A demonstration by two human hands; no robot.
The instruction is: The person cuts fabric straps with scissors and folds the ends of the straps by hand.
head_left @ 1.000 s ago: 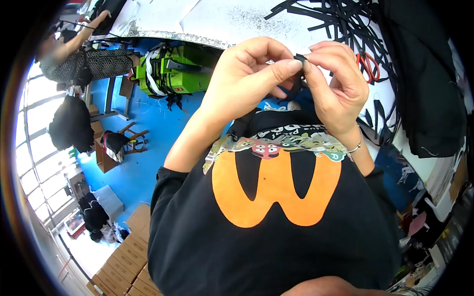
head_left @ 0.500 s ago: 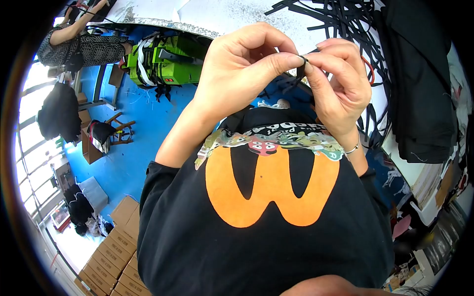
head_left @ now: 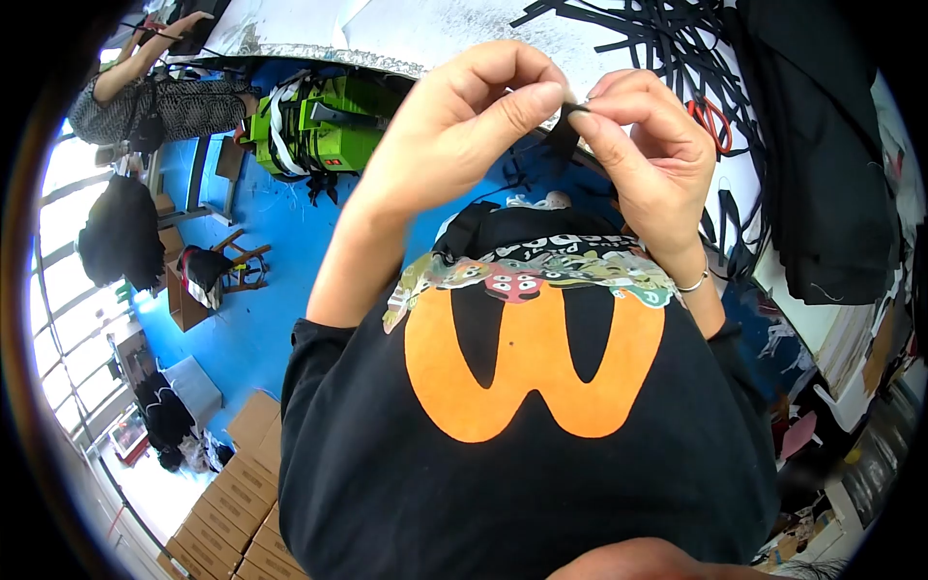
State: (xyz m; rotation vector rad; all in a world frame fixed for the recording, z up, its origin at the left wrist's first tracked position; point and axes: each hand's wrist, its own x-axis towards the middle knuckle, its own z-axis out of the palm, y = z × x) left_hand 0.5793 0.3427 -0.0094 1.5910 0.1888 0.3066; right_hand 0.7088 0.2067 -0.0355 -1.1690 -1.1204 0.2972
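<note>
In the head view, a short piece of black strip (head_left: 564,138) hangs between my two hands, in front of my chest. My left hand (head_left: 474,130) is closed, thumb and forefinger pinching at its upper end. From the other side my right hand (head_left: 652,155) pinches the same strip between thumb and fingers. Both sets of fingertips are close together, and they hide most of the strip's top. Beyond my right hand, red-handled scissors (head_left: 712,126) lie on the white table (head_left: 464,27) beside many loose black strips (head_left: 667,43).
Folded black cloth (head_left: 812,164) is stacked at the right. A bright green box-shaped object with straps (head_left: 343,135) is at the left, near another person's arm (head_left: 145,68). Cardboard boxes (head_left: 222,512) stand lower left, and a wooden stool (head_left: 242,263) is on the blue floor (head_left: 280,227).
My hands have shifted slightly left, and the strip between them now shows a broader dark face. More of the red scissor handles shows beside my right hand.
</note>
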